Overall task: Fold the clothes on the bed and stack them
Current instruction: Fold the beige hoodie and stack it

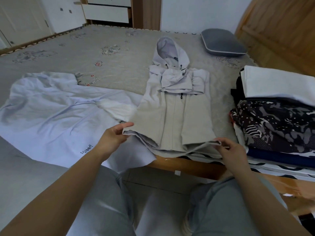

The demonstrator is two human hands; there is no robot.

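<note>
A pale grey zip hoodie point(172, 106) lies face up on the bed, its hood pointing away and both sleeves folded across the chest. My left hand point(114, 135) pinches the hem's left corner, lifted a little off the bed. My right hand point(233, 149) pinches the hem's right corner at the bed's near edge. To the left lies a light blue garment point(51, 113), spread out and wrinkled, with a dark logo near its hem. At the right stands a stack of folded clothes point(276, 120), a white piece point(272, 82) on top and a black patterned one below.
The grey embroidered bedcover point(102, 65) stretches beyond the clothes. A grey pillow point(221, 42) lies at the far right by the wooden headboard point(281, 28). The wooden bed frame point(187, 166) runs along the near edge. White drawers point(107, 11) stand behind the bed.
</note>
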